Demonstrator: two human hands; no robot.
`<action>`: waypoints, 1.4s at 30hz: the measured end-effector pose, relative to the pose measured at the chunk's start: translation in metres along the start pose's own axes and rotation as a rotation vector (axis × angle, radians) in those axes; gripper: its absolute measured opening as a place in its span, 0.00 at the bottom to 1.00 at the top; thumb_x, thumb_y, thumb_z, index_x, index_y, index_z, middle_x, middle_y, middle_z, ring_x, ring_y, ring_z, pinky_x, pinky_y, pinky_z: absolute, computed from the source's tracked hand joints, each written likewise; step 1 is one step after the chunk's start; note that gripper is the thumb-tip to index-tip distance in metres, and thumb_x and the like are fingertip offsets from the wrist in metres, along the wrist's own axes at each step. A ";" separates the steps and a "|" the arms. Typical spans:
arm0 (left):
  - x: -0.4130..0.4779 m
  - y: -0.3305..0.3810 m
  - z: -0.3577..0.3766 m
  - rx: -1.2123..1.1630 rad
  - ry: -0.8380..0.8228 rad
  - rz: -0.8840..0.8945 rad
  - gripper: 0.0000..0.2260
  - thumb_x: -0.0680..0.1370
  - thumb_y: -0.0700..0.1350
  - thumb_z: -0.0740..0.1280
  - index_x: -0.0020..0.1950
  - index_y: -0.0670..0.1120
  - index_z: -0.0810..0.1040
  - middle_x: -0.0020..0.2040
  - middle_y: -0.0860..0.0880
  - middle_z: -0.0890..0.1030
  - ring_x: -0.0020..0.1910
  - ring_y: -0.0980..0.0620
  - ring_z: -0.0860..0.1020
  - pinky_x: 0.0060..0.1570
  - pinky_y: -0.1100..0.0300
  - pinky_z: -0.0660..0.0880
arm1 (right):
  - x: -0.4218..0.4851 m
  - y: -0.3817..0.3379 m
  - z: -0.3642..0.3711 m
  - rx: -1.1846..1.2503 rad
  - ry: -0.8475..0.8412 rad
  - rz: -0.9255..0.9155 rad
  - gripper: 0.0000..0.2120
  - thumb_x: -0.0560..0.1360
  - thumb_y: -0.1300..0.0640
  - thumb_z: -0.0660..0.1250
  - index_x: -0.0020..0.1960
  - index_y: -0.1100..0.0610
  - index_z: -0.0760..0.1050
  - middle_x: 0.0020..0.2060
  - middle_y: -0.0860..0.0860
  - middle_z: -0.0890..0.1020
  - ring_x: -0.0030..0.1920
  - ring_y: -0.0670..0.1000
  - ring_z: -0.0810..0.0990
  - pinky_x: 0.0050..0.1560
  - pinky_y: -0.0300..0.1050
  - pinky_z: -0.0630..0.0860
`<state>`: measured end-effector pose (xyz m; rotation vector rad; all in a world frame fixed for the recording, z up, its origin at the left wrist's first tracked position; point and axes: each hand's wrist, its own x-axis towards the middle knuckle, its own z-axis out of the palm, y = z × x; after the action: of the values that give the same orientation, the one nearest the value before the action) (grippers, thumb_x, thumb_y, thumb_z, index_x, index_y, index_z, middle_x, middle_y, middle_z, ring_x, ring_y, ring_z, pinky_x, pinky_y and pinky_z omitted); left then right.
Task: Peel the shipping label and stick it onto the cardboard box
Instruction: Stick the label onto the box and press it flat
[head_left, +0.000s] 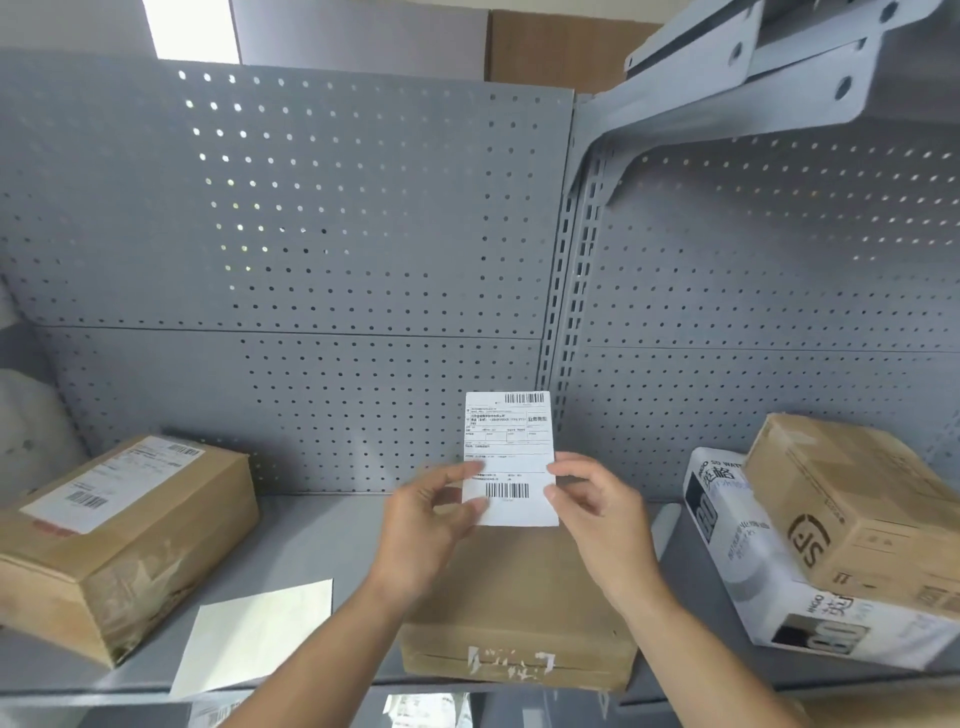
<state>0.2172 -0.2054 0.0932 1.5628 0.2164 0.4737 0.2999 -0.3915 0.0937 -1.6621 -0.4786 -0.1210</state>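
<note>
I hold a white shipping label (509, 441) with barcodes upright in front of me, above a flat brown cardboard box (519, 613) lying on the grey shelf. My left hand (431, 525) pinches the label's lower left edge between thumb and fingers. My right hand (597, 509) grips its lower right edge. The label's lower corners are hidden by my fingers. The box top under my hands is bare cardboard, with torn tape on its front face.
A labelled cardboard box (119, 535) sits at the left. A blank pale sheet (254, 634) lies on the shelf (322, 530) beside it. At the right, a brown carton (857, 514) rests on a white printed box (753, 571). A pegboard wall (311, 234) backs the shelf.
</note>
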 end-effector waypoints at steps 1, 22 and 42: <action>0.002 -0.004 -0.002 0.037 -0.011 -0.020 0.13 0.75 0.38 0.77 0.55 0.53 0.86 0.42 0.52 0.87 0.37 0.55 0.80 0.47 0.52 0.82 | 0.000 0.005 0.001 -0.026 -0.001 0.012 0.13 0.74 0.66 0.74 0.52 0.50 0.83 0.52 0.44 0.86 0.43 0.50 0.85 0.48 0.41 0.80; 0.001 -0.053 -0.015 0.513 -0.111 -0.060 0.15 0.74 0.45 0.77 0.59 0.58 0.85 0.38 0.61 0.78 0.40 0.55 0.77 0.48 0.63 0.74 | -0.019 0.043 -0.007 -0.456 -0.208 0.047 0.19 0.74 0.59 0.76 0.64 0.52 0.81 0.59 0.40 0.80 0.44 0.37 0.84 0.50 0.25 0.73; -0.006 -0.062 -0.012 0.799 -0.112 0.172 0.16 0.76 0.43 0.74 0.64 0.53 0.82 0.46 0.54 0.81 0.40 0.54 0.74 0.52 0.58 0.75 | -0.029 0.052 0.000 -0.644 -0.198 -0.059 0.17 0.74 0.59 0.75 0.63 0.55 0.82 0.58 0.42 0.80 0.45 0.37 0.82 0.52 0.21 0.67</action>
<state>0.2159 -0.1940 0.0312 2.3975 0.1956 0.4555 0.2934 -0.4024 0.0357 -2.3045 -0.6860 -0.1658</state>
